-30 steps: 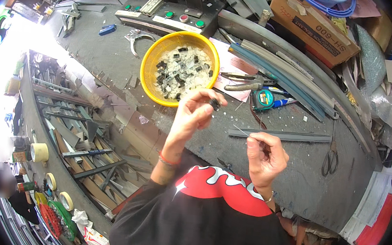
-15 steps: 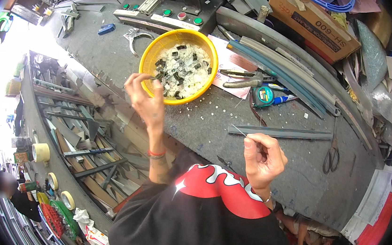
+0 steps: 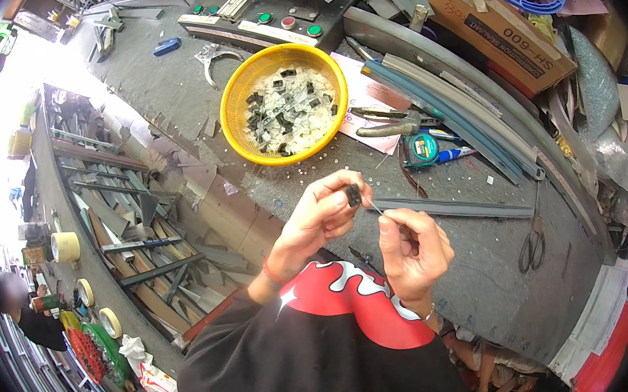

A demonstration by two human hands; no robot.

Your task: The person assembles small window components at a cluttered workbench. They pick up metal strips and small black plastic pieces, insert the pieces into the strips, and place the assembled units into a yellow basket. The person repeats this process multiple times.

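Note:
My left hand (image 3: 321, 215) pinches a small black plastic piece (image 3: 353, 194) between thumb and fingertips. Close beside it, my right hand (image 3: 415, 247) grips a thin, needle-like rod (image 3: 376, 206), whose tip reaches toward the black piece. Whether the tip touches or enters the piece cannot be made out. Beyond the hands stands a yellow plastic basket (image 3: 226, 121), heaped with small clear and black plastic pieces (image 3: 292, 111). Behind my right hand, a grey metal strip (image 3: 471, 210) lies on the dark worktable (image 3: 471, 287).
Pliers (image 3: 393, 124), a teal tape measure (image 3: 420, 150) and a blue marker (image 3: 454, 155) lie right of the basket. Scissors (image 3: 532, 247) rest farther right. A machine with coloured buttons (image 3: 269, 29) stands at the back. Long profiles (image 3: 451, 111) and a cardboard box (image 3: 499, 40) crowd the far right.
My left hand has moved from the basket's left rim, right and nearer, to my right hand, carrying the black piece. My right hand has shifted slightly left and keeps the thin rod.

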